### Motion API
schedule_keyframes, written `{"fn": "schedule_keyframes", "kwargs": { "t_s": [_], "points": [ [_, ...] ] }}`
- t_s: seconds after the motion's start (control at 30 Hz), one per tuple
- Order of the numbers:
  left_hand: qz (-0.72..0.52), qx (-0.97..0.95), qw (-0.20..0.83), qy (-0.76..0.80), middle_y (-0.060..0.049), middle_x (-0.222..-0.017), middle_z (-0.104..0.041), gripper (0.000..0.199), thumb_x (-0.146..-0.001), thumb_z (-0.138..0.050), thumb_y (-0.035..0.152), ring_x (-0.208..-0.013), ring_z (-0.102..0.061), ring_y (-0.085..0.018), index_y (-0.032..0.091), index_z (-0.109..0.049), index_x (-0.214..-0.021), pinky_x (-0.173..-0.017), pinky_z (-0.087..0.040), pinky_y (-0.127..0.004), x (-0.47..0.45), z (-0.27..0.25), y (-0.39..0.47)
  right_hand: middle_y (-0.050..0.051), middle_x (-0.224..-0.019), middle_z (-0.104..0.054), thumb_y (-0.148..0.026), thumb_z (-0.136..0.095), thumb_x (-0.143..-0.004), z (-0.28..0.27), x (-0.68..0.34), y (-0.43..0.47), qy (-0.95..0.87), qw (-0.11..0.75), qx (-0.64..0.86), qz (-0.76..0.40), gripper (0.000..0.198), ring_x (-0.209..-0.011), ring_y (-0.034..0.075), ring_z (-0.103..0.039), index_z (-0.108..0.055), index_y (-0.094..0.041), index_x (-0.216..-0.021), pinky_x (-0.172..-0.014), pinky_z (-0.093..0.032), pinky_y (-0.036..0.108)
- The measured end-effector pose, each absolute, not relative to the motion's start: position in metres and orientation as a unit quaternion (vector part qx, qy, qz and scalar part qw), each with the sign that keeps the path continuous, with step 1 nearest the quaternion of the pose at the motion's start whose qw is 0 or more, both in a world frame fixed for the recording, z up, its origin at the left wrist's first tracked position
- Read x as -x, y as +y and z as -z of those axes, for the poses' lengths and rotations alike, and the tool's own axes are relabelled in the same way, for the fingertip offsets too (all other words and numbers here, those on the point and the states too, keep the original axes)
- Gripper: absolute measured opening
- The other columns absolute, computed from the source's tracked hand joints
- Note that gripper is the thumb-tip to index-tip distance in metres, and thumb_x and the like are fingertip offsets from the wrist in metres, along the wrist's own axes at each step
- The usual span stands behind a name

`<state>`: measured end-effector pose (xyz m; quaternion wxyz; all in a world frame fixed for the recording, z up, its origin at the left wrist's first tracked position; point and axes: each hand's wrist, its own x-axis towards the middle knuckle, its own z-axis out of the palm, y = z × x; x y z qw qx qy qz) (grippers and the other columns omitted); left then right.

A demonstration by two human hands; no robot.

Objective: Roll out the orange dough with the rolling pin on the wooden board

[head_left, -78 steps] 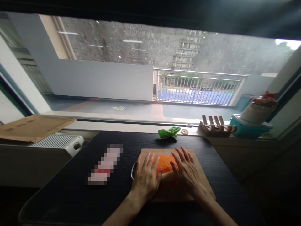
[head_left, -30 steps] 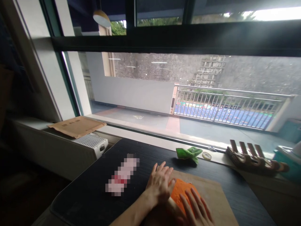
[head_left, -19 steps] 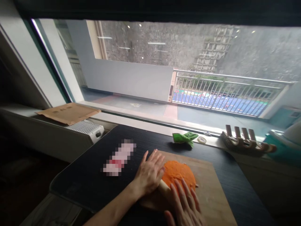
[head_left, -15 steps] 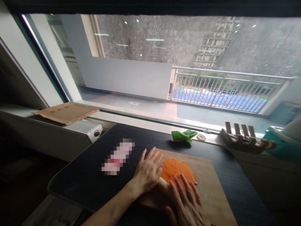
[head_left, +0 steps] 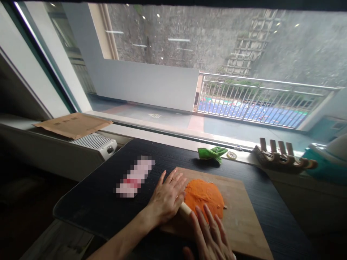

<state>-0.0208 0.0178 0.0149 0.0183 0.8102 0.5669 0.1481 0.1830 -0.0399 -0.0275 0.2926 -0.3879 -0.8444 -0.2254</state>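
On the board (head_left: 238, 220), a flat orange dough (head_left: 204, 195) lies near the middle, with a pale pin (head_left: 185, 209) showing only as a short stub at the dough's near-left edge. Left hand (head_left: 168, 196): palm down over the pin's left end, fingers spread and laid flat, reaching toward the board's far-left corner. Right hand (head_left: 213, 236): palm down at the dough's near edge, fingers extended and slightly fanned, tips on the orange sheet. Neither hand pinches or grips anything. Handling note, as a judgement: even pressure from both palms, kept level across the pin, would keep the sheet uniform; the board should stay put on the dark table (head_left: 103, 202), and the dough looks close to the board's left half, so strokes want to run toward the free right side. Left of the board: a pixelated oblong item (head_left: 135, 176), unidentifiable. Beyond the board, by the window: green cloth (head_left: 212, 152), wooden rack (head_left: 282, 157). Not legible: most of the pin, covered by both hands; the right wrist, cut by the frame's bottom edge; the teal object (head_left: 325, 166), cropped at right.
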Motion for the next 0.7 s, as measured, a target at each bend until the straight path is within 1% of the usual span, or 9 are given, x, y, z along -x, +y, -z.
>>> {"fn": "schedule_keyframes", "kwargs": {
  "t_s": [0.07,0.2,0.3,0.37,0.43,0.5,0.6,0.7],
  "points": [
    [-0.141,-0.811,0.008,0.568,-0.004,-0.147,-0.036,0.047,-0.094,-0.029,0.039,-0.14,-0.019,-0.024,0.025,-0.039,-0.138,-0.113,-0.01,-0.053,0.026,-0.014,0.01,0.006,-0.129,-0.056,-0.054,-0.044,-0.086,0.024,-0.184,-0.038,-0.852,0.286,0.378,0.222,0.061,-0.125,0.026,-0.044,-0.043,-0.02,-0.136,-0.104,-0.028,0.039],
    [-0.136,-0.784,0.028,0.606,-0.008,-0.142,-0.043,0.048,-0.094,-0.026,0.041,-0.139,-0.022,-0.024,0.02,-0.043,-0.134,-0.112,-0.01,-0.055,0.007,-0.017,0.051,0.011,-0.137,-0.048,-0.045,-0.041,-0.09,0.007,-0.196,0.007,-0.837,0.215,0.462,0.2,0.052,-0.132,0.03,-0.033,-0.047,-0.013,-0.132,-0.105,-0.025,0.045],
    [-0.138,-0.777,0.046,0.612,-0.01,-0.14,-0.046,0.051,-0.093,-0.026,0.044,-0.138,-0.023,-0.026,0.017,-0.044,-0.133,-0.111,-0.015,-0.056,-0.013,-0.02,0.094,0.014,-0.134,-0.05,-0.045,-0.034,-0.092,-0.001,-0.203,0.042,-0.796,0.198,0.544,0.174,0.052,-0.132,0.032,-0.033,-0.051,-0.011,-0.127,-0.103,-0.028,0.049],
    [-0.144,-0.78,0.048,0.607,-0.009,-0.139,-0.048,0.051,-0.093,-0.026,0.043,-0.137,-0.025,-0.026,0.017,-0.045,-0.133,-0.111,-0.017,-0.055,-0.018,-0.022,0.105,0.014,-0.133,-0.051,-0.045,-0.032,-0.093,0.0,-0.204,0.047,-0.783,0.19,0.569,0.166,0.053,-0.131,0.031,-0.034,-0.051,-0.01,-0.127,-0.102,-0.03,0.049],
    [-0.149,-0.786,0.049,0.598,-0.008,-0.139,-0.048,0.049,-0.094,-0.027,0.041,-0.138,-0.024,-0.024,0.018,-0.045,-0.133,-0.112,-0.016,-0.053,-0.014,-0.022,0.095,0.013,-0.134,-0.05,-0.046,-0.032,-0.093,0.005,-0.201,0.033,-0.795,0.191,0.548,0.177,0.052,-0.131,0.03,-0.034,-0.051,-0.011,-0.127,-0.101,-0.031,0.047],
    [-0.154,-0.792,0.044,0.59,-0.006,-0.14,-0.047,0.048,-0.094,-0.027,0.04,-0.138,-0.024,-0.023,0.02,-0.045,-0.133,-0.113,-0.013,-0.052,-0.003,-0.019,0.069,0.011,-0.137,-0.048,-0.048,-0.037,-0.092,0.011,-0.197,0.008,-0.818,0.196,0.503,0.197,0.053,-0.133,0.029,-0.032,-0.049,-0.014,-0.13,-0.102,-0.03,0.046],
    [-0.153,-0.807,0.023,0.571,-0.006,-0.143,-0.044,0.047,-0.094,-0.028,0.041,-0.138,-0.024,-0.024,0.023,-0.043,-0.135,-0.113,-0.012,-0.052,0.017,-0.015,0.024,0.009,-0.138,-0.047,-0.049,-0.044,-0.088,0.017,-0.193,-0.025,-0.847,0.22,0.427,0.227,0.056,-0.136,0.029,-0.025,-0.045,-0.016,-0.133,-0.107,-0.022,0.046],
    [-0.151,-0.811,0.005,0.565,-0.006,-0.145,-0.04,0.047,-0.094,-0.029,0.041,-0.138,-0.023,-0.025,0.024,-0.041,-0.136,-0.113,-0.012,-0.053,0.023,-0.013,0.012,0.008,-0.137,-0.048,-0.047,-0.046,-0.087,0.014,-0.194,-0.022,-0.86,0.219,0.405,0.219,0.054,-0.136,0.028,-0.023,-0.045,-0.017,-0.133,-0.109,-0.017,0.046]
  ]
}}
